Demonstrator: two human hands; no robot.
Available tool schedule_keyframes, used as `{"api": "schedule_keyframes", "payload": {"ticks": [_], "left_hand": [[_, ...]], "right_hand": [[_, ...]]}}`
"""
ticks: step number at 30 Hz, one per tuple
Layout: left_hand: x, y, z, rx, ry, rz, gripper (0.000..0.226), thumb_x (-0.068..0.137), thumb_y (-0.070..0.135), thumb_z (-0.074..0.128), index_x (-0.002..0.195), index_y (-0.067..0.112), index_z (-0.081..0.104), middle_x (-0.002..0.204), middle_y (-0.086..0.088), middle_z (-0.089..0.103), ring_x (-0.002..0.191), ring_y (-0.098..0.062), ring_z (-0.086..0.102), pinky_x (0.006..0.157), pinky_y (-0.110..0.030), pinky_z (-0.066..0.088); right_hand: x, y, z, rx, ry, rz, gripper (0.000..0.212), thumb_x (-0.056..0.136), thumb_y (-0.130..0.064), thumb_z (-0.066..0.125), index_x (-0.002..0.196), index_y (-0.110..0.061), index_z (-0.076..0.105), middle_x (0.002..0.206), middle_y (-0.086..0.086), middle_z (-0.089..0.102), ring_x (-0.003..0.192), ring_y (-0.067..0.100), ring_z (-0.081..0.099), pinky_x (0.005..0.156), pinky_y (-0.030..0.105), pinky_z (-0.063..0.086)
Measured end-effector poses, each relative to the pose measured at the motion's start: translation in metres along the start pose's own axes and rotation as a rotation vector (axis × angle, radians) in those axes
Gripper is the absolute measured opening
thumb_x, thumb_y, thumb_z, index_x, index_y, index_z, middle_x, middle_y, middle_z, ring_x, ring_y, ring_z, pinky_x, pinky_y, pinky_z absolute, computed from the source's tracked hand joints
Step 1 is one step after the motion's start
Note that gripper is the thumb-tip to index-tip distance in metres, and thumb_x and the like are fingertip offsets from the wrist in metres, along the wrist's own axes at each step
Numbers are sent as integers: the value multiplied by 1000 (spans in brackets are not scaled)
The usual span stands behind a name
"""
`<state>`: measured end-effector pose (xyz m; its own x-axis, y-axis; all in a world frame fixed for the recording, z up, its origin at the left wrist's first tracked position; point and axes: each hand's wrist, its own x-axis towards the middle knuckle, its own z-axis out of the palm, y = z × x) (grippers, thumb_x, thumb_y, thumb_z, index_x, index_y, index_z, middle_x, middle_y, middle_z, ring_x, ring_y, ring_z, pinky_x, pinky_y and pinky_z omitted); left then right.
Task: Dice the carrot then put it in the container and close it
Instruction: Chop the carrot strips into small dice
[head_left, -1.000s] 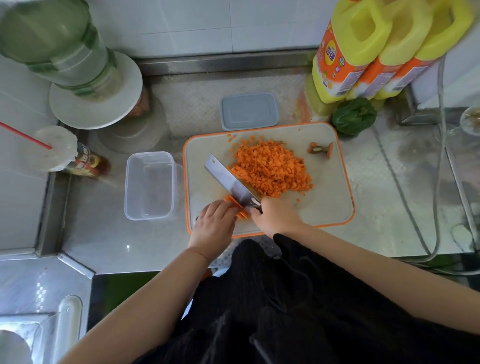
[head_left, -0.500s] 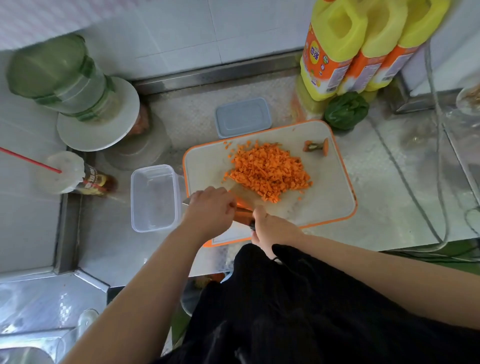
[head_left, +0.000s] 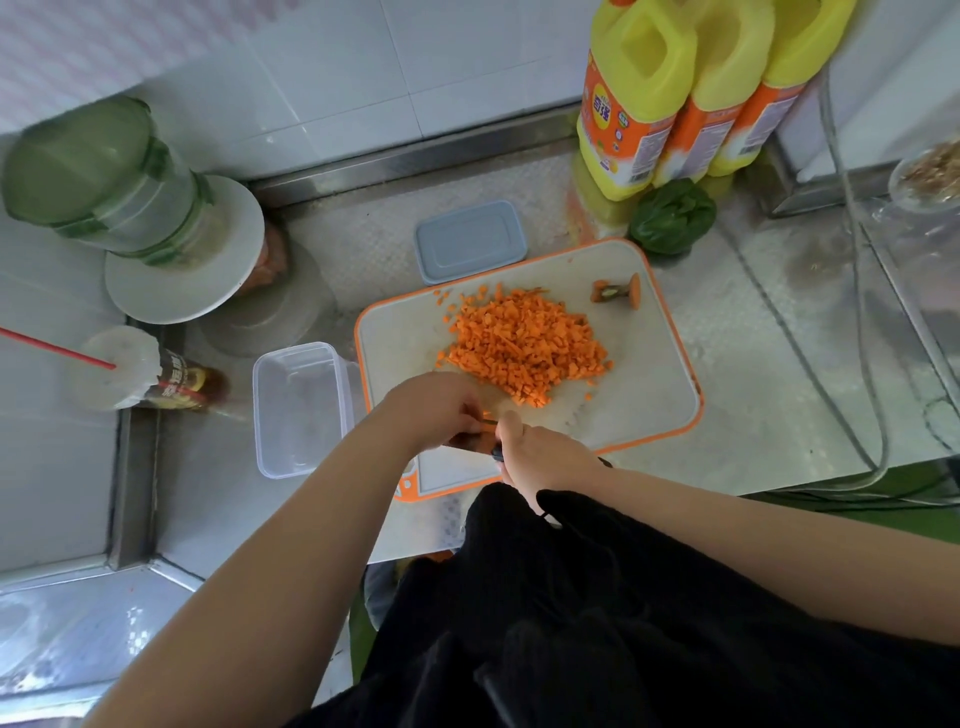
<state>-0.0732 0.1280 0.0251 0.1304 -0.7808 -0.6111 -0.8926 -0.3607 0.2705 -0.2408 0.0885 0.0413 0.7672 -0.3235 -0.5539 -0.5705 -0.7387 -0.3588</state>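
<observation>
A knife handle (head_left: 496, 451) was gripped by the right hand (head_left: 540, 457); a small carrot piece (head_left: 487, 415) was pinched by the left hand (head_left: 439, 410), frame centre. Diced carrot (head_left: 524, 345) was piled mid-board (head_left: 649, 395). The container (head_left: 298, 410) sat left of it, the lid (head_left: 470, 240) above.

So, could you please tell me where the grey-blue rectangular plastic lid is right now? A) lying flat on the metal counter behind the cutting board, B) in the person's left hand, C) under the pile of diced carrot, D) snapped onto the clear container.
A: the grey-blue rectangular plastic lid lies flat on the metal counter behind the orange-rimmed white cutting board, while the clear rectangular plastic container sits open.
</observation>
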Motion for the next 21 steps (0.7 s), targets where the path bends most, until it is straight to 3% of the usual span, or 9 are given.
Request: {"api": "schedule_keyframes", "payload": {"ticks": [3,6,10,13,16,19,21], "left_hand": [[11,-4,1,49,0,-16,13,91,31,64,100,27,73,101,7,65,96,-15,59,83,-38,52],[18,-10,2,92,37,-14,9,89,27,63,95,29,70,97,8,63,94,-17,59,78,-37,52],[24,-12,3,128,45,10,15,89,18,59,93,29,67,94,11,57,95,-17,57,69,-30,41],[23,-13,-8,98,138,22,19,90,14,55,98,25,70,102,6,63,101,-20,58,79,-35,48],[9,-14,-20,-73,411,46,21,97,17,54,111,20,69,111,1,66,107,-19,55,88,-32,43],[-15,-19,-9,-164,1009,160,17,98,15,52,104,9,67,100,-9,66,95,-26,57,84,-31,42],[-23,-28,16,-110,1197,200,13,99,15,50,102,7,59,97,-14,62,90,-30,56,82,-36,46]], "right_hand": [[0,1,0,-6,10,-5,39,99,-20,44,130,-3,29,112,12,58,84,26,53,64,34,35],[0,4,0,5,9,1,42,100,-20,42,135,-2,27,115,13,58,97,30,58,67,35,36],[-4,7,-4,43,-4,-8,35,99,-22,44,127,-4,31,111,11,59,81,24,49,69,35,38],[-10,10,-4,45,48,-10,39,99,-27,44,128,-5,30,101,5,60,77,23,54,65,33,37],[-9,16,-5,144,138,79,29,97,-33,44,113,-11,36,80,-2,57,65,21,55,61,33,45],[-4,27,-9,254,230,223,27,96,-41,48,101,-17,36,81,-2,59,79,25,63,66,34,49],[-3,36,-11,354,284,255,28,96,-41,49,101,-16,38,80,-2,55,80,26,62,64,32,45]]}}
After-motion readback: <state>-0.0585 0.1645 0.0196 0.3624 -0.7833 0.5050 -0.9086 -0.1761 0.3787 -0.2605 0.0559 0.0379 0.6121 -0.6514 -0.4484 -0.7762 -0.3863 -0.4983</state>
